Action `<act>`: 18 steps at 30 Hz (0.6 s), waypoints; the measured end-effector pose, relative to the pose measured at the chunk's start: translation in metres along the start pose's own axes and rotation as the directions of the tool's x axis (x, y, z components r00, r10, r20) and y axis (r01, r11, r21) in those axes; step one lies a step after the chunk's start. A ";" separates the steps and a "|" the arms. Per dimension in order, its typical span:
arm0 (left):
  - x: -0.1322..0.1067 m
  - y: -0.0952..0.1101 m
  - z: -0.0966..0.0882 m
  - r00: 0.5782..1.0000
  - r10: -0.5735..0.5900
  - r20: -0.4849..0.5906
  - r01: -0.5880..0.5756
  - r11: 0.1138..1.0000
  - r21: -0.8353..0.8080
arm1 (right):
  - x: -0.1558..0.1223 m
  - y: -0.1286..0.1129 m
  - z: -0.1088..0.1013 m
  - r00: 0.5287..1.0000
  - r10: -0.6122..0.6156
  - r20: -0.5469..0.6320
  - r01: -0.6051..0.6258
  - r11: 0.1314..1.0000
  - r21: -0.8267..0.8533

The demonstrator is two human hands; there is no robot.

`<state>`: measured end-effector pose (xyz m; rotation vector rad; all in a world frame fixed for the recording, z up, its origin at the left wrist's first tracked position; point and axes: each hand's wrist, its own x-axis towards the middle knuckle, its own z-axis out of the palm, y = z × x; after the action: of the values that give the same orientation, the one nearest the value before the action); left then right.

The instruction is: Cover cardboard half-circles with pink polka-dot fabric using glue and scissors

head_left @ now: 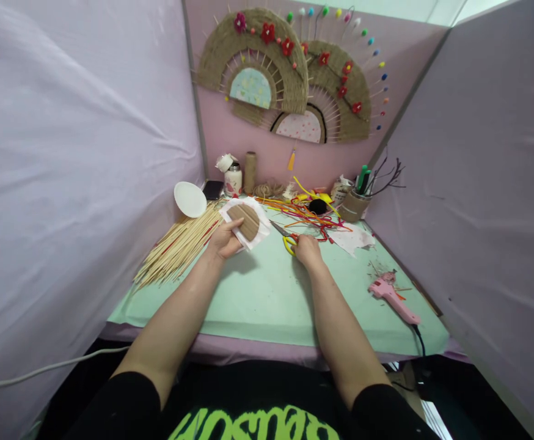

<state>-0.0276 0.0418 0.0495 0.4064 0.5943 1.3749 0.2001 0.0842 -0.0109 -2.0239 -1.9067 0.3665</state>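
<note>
My left hand grips a brown half-round piece of cardboard together with the white cloth that sticks out around it; the thumb lies on the cardboard. In my right hand is a pair of scissors with yellow and red handles. Their blades point up and left toward the cloth, and a small gap seems to separate the tips from its edge. Fingers of the right hand are partly hidden behind the back of the hand.
Thin wooden sticks lie at the left by a white bowl. Coloured pipe cleaners and a cloth scrap lie behind and right. A pink glue gun rests near the right edge. Woven fans hang on the back wall.
</note>
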 end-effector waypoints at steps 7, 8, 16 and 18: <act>0.004 0.003 -0.005 0.998 -0.055 -0.008 0.055 0.998 -0.030 | -0.014 0.003 -0.004 0.996 0.054 0.065 -0.062 0.991 0.117; 0.004 0.005 -0.005 0.999 -0.047 -0.026 0.045 0.998 -0.048 | -0.016 0.004 -0.004 0.997 0.051 0.058 -0.060 0.985 0.159; 0.003 0.019 -0.004 0.956 0.221 -0.193 -0.252 0.956 -0.151 | -0.033 -0.025 0.000 0.990 -0.099 0.104 0.010 0.771 0.637; 0.003 0.021 -0.006 0.946 0.257 -0.195 -0.289 0.944 -0.157 | -0.044 -0.039 0.004 0.976 -0.159 0.147 -0.012 0.637 0.771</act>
<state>-0.0473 0.0479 0.0570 0.2267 0.5593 1.7311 0.1597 0.0422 -0.0006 -1.3420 -1.5090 1.1817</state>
